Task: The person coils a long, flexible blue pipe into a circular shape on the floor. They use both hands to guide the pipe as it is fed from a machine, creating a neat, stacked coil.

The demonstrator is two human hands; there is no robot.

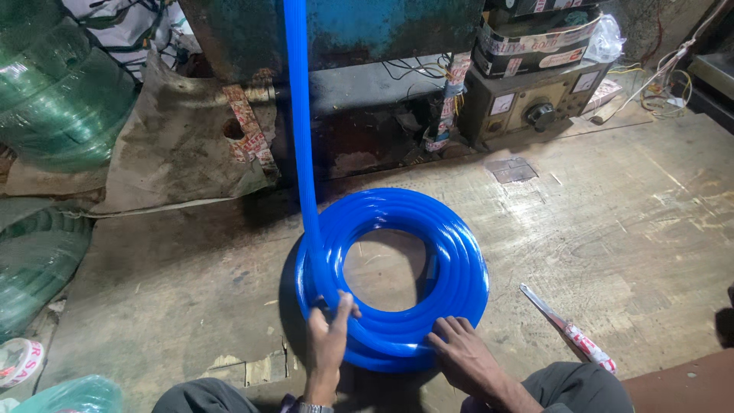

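1. A coil of blue hose [397,275] lies flat on the worn wooden floor [627,229], near the middle of the view and close to the person's knees.
2. One run of the same hose rises from the coil's left side straight up and out of the top of the picture, passing in front of a blue metal machine [367,30] at the far side.
3. The left hand [329,336] rests on the near-left edge of the coil, thumb over the top of the hose and fingers curled loosely around it; the grip looks light rather than clamped.
4. The right hand [459,352] lies on the near-right edge of the coil, fingers spread apart and pressed flat on the top loops, holding nothing.
5. A knife with a red-and-white wrapped handle [569,329] lies on the floor just right of the coil, apart from both hands.
6. Rolls of green hose [53,92] are stacked at the far left, well apart from the coil.
7. A grey box with a dial [535,107] stands at the far right beside the machine.
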